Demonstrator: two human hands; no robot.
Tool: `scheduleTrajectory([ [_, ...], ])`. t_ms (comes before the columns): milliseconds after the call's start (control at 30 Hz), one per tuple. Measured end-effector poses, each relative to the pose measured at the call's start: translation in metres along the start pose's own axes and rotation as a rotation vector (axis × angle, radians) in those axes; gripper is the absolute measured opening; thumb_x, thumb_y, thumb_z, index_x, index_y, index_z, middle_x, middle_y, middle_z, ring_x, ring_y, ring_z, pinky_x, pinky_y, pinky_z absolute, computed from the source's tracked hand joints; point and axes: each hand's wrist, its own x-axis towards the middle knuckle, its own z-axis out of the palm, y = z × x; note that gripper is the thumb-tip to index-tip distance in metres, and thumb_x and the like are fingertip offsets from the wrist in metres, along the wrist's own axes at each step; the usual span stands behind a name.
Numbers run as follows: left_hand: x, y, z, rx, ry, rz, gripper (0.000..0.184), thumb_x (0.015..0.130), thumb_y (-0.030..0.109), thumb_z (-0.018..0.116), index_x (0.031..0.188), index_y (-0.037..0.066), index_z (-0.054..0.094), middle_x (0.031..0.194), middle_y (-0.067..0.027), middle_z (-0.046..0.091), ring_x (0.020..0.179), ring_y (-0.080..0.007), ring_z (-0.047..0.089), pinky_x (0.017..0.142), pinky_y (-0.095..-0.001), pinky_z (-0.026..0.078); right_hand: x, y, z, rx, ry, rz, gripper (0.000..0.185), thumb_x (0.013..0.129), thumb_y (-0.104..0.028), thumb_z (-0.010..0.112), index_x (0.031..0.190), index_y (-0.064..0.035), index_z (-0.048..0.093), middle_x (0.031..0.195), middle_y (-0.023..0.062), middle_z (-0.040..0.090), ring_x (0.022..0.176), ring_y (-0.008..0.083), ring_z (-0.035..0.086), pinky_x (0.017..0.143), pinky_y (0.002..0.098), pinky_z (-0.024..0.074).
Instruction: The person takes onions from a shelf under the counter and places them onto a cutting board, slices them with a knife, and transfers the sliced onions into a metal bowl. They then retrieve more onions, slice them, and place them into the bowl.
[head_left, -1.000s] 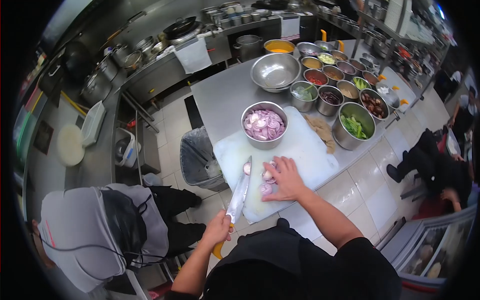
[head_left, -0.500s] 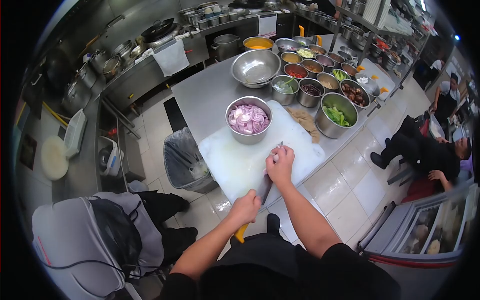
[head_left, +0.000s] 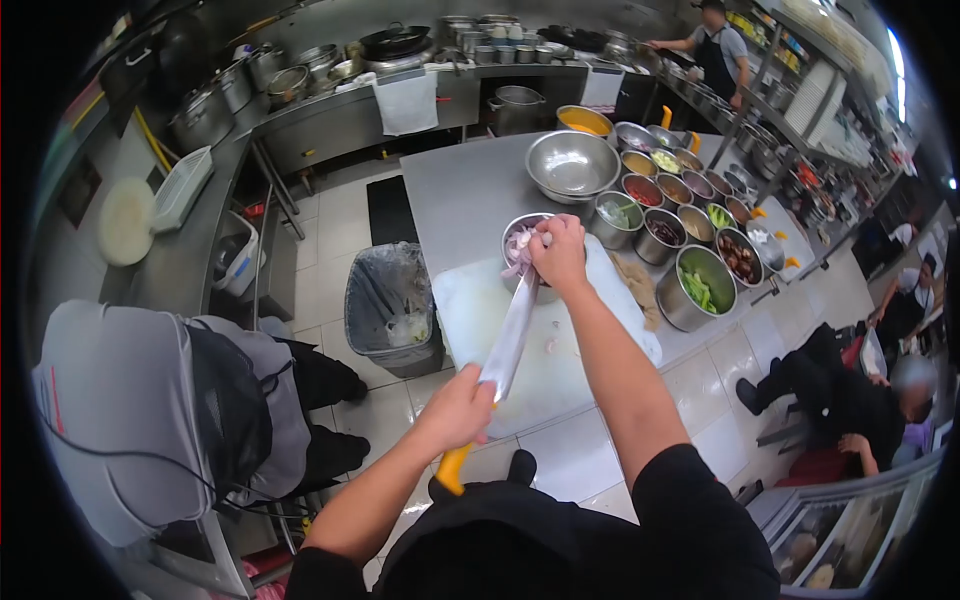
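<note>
My left hand [head_left: 458,408] is closed round the yellow handle of a large knife [head_left: 512,335]. The blade points away from me, its tip end over the rim of a steel pot [head_left: 507,233] holding sliced red onion [head_left: 519,242]. Curled fingers of my right hand [head_left: 560,250] hold onion slices against the blade's far end, right at the pot's mouth; the hand hides part of the pot. Beneath lies a white cutting board [head_left: 465,310] with a small onion scrap [head_left: 551,346] on it.
Behind the board stand a wide steel bowl [head_left: 573,165], several small ingredient pots and a pot of green leaves [head_left: 697,285]. A brown cloth [head_left: 636,285] lies at the board's right. A lined bin [head_left: 390,310] is at the left. People [head_left: 845,390] are at the right.
Both hands have moved forward from the near part of the board, bringing the knife and onion slices up to the pot. My view has turned and tilted, and another person shows at the back.
</note>
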Motion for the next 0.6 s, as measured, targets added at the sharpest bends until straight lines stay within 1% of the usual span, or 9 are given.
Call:
scheduleTrajectory([
  [67,-0.017,-0.025,-0.008,-0.057,-0.012,-0.050,0.032,0.102,0.028,0.047,0.112,-0.002,0.050,0.080,-0.0134,0.066,0.054,-0.0213,0.066,0.056,-0.0365,0.055,0.008,0.019,0.010,-0.203,-0.260,0.038,0.031,0.089,-0.031,0.068,0.110,-0.0084,0.071,0.123,0.0207,0.058,0.117,0.0405,0.053,0.102,0.0485,0.0449],
  [100,-0.032,-0.027,-0.013,-0.085,-0.023,-0.091,0.033,0.102,0.029,0.047,0.112,-0.002,0.051,0.079,-0.0126,0.066,0.054,-0.0203,0.066,0.056,-0.0359,0.054,0.010,0.021,0.008,-0.252,-0.360,0.025,0.038,0.095,-0.039,0.061,0.118,-0.0097,0.069,0.127,0.0206,0.057,0.121,0.0412,0.050,0.103,0.0503,0.0442],
  [200,-0.063,-0.037,-0.019,-0.092,-0.030,-0.159,0.034,0.103,0.029,0.047,0.115,-0.001,0.053,0.079,-0.0097,0.066,0.054,-0.0168,0.065,0.055,-0.0341,0.054,0.009,0.015,-0.006,-0.363,-0.409,-0.051,0.038,0.097,-0.037,0.058,0.123,-0.0113,0.066,0.131,0.0198,0.055,0.124,0.0417,0.048,0.104,0.0539,0.0426],
  [233,-0.069,-0.040,-0.021,-0.079,-0.025,-0.174,0.034,0.103,0.030,0.047,0.115,-0.001,0.053,0.079,-0.0087,0.067,0.054,-0.0155,0.065,0.055,-0.0334,0.053,0.009,0.009,-0.014,-0.367,-0.450,-0.045,0.039,0.098,-0.037,0.057,0.128,-0.0142,0.065,0.136,0.0184,0.053,0.126,0.0419,0.046,0.104,0.0562,0.0416],
  [333,-0.080,-0.047,-0.028,0.016,0.039,-0.204,0.032,0.102,0.030,0.048,0.113,0.001,0.054,0.078,-0.0142,0.069,0.060,-0.0258,0.069,0.060,-0.0414,0.055,-0.005,0.026,-0.001,-0.498,-0.205,-0.291,0.038,0.099,-0.037,0.054,0.128,-0.0155,0.064,0.138,0.0176,0.052,0.127,0.0433,0.045,0.105,0.0571,0.0408],
  [433,-0.057,-0.084,-0.030,0.347,0.287,-0.023,0.029,0.101,0.029,0.050,0.112,0.002,0.054,0.081,-0.0224,0.070,0.072,-0.0402,0.070,0.067,-0.0521,0.055,0.010,0.034,-0.001,-0.300,-0.050,-0.432,0.033,0.099,-0.031,0.057,0.125,-0.0108,0.065,0.130,0.0174,0.058,0.122,0.0401,0.051,0.103,0.0538,0.0416],
  [533,-0.028,-0.083,-0.047,0.612,0.455,0.081,0.028,0.099,0.029,0.053,0.111,0.004,0.055,0.083,-0.0277,0.069,0.081,-0.0490,0.067,0.074,-0.0593,0.052,0.012,-0.013,-0.047,0.095,0.042,-0.202,0.027,0.096,-0.020,0.064,0.118,-0.0054,0.066,0.116,0.0166,0.064,0.110,0.0343,0.060,0.097,0.0476,0.0463],
  [567,-0.017,-0.080,-0.054,0.646,0.476,0.049,0.028,0.099,0.030,0.053,0.112,0.005,0.056,0.085,-0.0272,0.069,0.082,-0.0482,0.067,0.075,-0.0584,0.053,0.007,-0.028,-0.060,0.210,0.104,-0.167,0.023,0.091,-0.012,0.070,0.112,-0.0019,0.066,0.106,0.0152,0.067,0.098,0.0307,0.064,0.088,0.0421,0.0501],
  [600,-0.007,-0.076,-0.060,0.681,0.494,0.016,0.028,0.099,0.030,0.054,0.113,0.006,0.057,0.086,-0.0267,0.069,0.083,-0.0474,0.068,0.076,-0.0575,0.053,-0.002,-0.034,-0.072,0.248,0.086,-0.151,0.022,0.091,-0.011,0.070,0.111,-0.0018,0.066,0.105,0.0154,0.067,0.096,0.0306,0.064,0.086,0.0416,0.0507],
])
